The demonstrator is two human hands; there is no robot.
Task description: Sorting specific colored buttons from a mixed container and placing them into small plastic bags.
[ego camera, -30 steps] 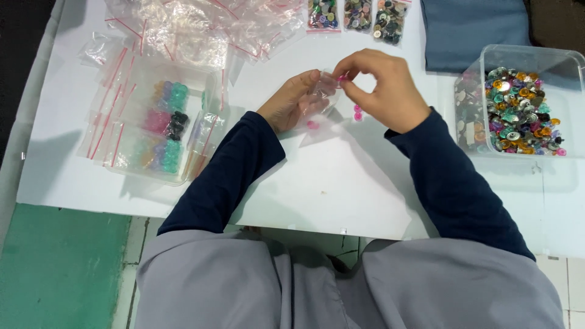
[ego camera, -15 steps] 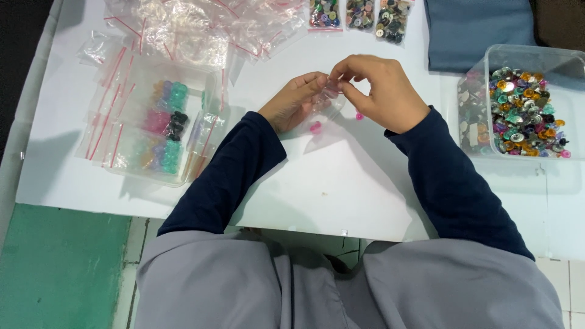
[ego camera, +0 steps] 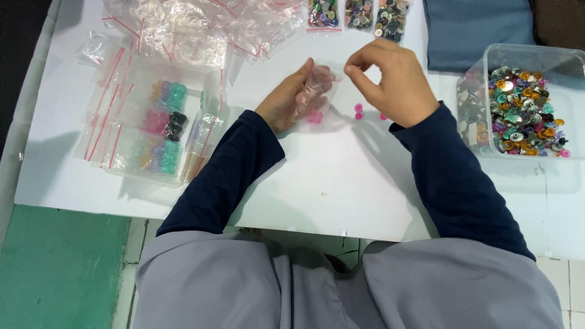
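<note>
My left hand (ego camera: 289,97) holds a small clear zip bag (ego camera: 314,97) upright over the white table (ego camera: 341,183); a few pink buttons show through its bottom. My right hand (ego camera: 390,82) is just right of the bag's mouth, thumb and forefinger pinched together; whether a button sits between them I cannot tell. Two or three loose pink buttons (ego camera: 359,111) lie on the table under my right hand.
A clear tub of mixed coloured buttons (ego camera: 524,109) stands at right. At left a clear lidded box (ego camera: 159,125) holds bagged buttons, with empty zip bags (ego camera: 201,27) piled behind. Filled button bags (ego camera: 356,13) and a blue cloth (ego camera: 478,30) lie at the back.
My hands have drawn slightly apart; the right hand lifted off the bag's mouth toward the right, and the loose pink buttons now show on the table.
</note>
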